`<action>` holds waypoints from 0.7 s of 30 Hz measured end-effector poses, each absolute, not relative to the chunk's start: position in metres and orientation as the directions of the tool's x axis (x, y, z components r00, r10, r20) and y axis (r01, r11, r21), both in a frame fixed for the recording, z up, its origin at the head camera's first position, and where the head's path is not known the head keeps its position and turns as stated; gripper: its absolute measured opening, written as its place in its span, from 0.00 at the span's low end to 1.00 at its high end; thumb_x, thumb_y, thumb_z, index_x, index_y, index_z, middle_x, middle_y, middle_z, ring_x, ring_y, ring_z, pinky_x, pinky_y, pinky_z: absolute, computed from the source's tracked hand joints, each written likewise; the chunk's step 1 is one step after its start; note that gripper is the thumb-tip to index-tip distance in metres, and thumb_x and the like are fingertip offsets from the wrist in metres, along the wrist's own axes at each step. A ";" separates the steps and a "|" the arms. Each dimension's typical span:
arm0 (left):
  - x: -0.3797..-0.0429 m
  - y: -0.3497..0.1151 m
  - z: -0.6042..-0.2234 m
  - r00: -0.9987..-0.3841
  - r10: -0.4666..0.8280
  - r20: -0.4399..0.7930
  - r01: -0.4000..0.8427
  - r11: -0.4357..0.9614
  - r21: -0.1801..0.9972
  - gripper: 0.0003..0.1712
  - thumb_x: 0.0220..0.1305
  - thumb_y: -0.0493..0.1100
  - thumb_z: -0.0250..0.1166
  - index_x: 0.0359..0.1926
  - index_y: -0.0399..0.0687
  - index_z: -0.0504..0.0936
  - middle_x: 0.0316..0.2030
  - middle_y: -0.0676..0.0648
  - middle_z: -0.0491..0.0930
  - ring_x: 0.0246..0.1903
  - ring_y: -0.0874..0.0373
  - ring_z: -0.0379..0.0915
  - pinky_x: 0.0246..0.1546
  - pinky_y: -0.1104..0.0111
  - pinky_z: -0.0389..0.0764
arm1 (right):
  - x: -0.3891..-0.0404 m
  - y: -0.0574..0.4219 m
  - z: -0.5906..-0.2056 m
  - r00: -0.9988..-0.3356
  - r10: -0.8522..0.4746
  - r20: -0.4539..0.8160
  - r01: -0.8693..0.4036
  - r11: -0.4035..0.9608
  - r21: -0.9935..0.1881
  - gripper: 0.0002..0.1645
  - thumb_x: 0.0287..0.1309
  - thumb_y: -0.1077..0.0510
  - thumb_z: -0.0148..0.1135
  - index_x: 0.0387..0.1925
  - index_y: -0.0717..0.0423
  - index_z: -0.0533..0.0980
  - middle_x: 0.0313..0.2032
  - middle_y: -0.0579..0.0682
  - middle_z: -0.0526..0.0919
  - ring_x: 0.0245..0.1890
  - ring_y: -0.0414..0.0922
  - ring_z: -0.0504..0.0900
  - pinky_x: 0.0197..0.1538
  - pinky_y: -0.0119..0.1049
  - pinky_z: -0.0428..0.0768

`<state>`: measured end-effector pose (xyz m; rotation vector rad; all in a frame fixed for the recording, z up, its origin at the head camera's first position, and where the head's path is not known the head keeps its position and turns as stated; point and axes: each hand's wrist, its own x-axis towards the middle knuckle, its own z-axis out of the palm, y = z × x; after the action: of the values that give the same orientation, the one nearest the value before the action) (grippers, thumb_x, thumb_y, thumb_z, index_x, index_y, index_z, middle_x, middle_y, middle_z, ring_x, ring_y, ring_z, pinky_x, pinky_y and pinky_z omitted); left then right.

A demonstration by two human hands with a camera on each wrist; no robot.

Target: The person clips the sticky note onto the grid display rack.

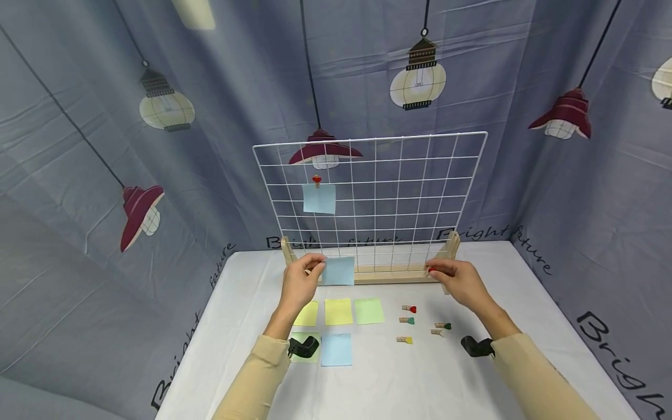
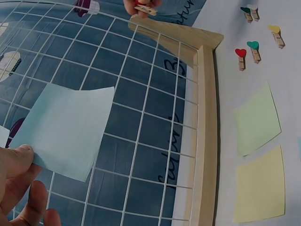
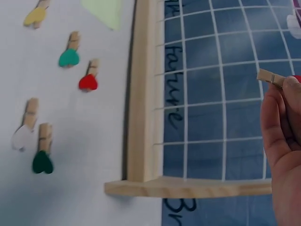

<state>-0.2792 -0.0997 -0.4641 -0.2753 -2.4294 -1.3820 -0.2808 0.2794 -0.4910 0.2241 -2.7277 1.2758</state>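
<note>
Between thumb and fingers my left hand [image 1: 301,281] pinches a light blue sticky note [image 1: 339,271] by its left edge, in front of the lower part of a white wire grid [image 1: 388,198]. The left wrist view shows the note [image 2: 66,132] slightly bowed, with the thumb on its corner. On the right, my right hand [image 1: 462,282] pinches a small wooden clothespin [image 3: 270,77] with a red heart, near the grid's right wooden foot [image 1: 450,248]. Higher on the grid, another blue note [image 1: 319,199] hangs from a red-heart clothespin [image 1: 317,179].
Yellow notes [image 1: 338,312], green notes [image 1: 369,311] and a blue note [image 1: 336,350] lie on the white table [image 1: 399,385]. Several heart clothespins [image 1: 406,320] lie right of them. A wooden base [image 1: 388,274] holds the grid; a grey curtain [image 1: 220,116] hangs behind.
</note>
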 end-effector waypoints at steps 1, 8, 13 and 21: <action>-0.280 -0.099 -0.464 -0.925 0.006 0.380 0.329 0.510 0.795 0.07 0.71 0.43 0.67 0.47 0.52 0.89 0.40 0.50 0.90 0.41 0.55 0.84 0.38 0.66 0.79 | -0.281 0.278 -0.489 -0.981 -0.087 0.175 -0.190 0.629 -0.754 0.19 0.70 0.59 0.64 0.60 0.58 0.81 0.54 0.59 0.87 0.54 0.58 0.86 0.52 0.51 0.86; -0.285 -0.096 -0.464 -0.924 0.021 0.381 0.341 0.494 0.800 0.07 0.71 0.42 0.67 0.47 0.52 0.89 0.39 0.49 0.90 0.41 0.56 0.84 0.38 0.66 0.79 | -0.282 0.269 -0.474 -0.973 -0.122 0.193 -0.228 0.604 -0.764 0.20 0.72 0.52 0.63 0.61 0.54 0.82 0.54 0.56 0.87 0.55 0.55 0.85 0.52 0.44 0.85; -0.286 -0.095 -0.459 -0.926 0.026 0.377 0.341 0.490 0.802 0.08 0.72 0.43 0.66 0.48 0.53 0.88 0.40 0.49 0.90 0.42 0.55 0.85 0.40 0.64 0.80 | -0.283 0.260 -0.464 -0.968 -0.132 0.212 -0.249 0.563 -0.788 0.23 0.73 0.50 0.62 0.64 0.54 0.80 0.55 0.57 0.87 0.56 0.56 0.85 0.51 0.35 0.84; -0.290 -0.088 -0.452 -0.914 0.032 0.403 0.363 0.505 0.783 0.09 0.72 0.44 0.66 0.50 0.52 0.87 0.40 0.49 0.90 0.39 0.55 0.84 0.39 0.65 0.77 | -0.284 0.246 -0.448 -0.952 -0.171 0.254 -0.305 0.482 -0.821 0.20 0.72 0.50 0.63 0.60 0.53 0.82 0.53 0.54 0.88 0.51 0.40 0.86 0.50 0.23 0.80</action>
<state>-0.2903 -0.0879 -0.4524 -0.3303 -2.4149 -1.3736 -0.2843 0.2465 -0.4475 0.4179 -2.5841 1.4741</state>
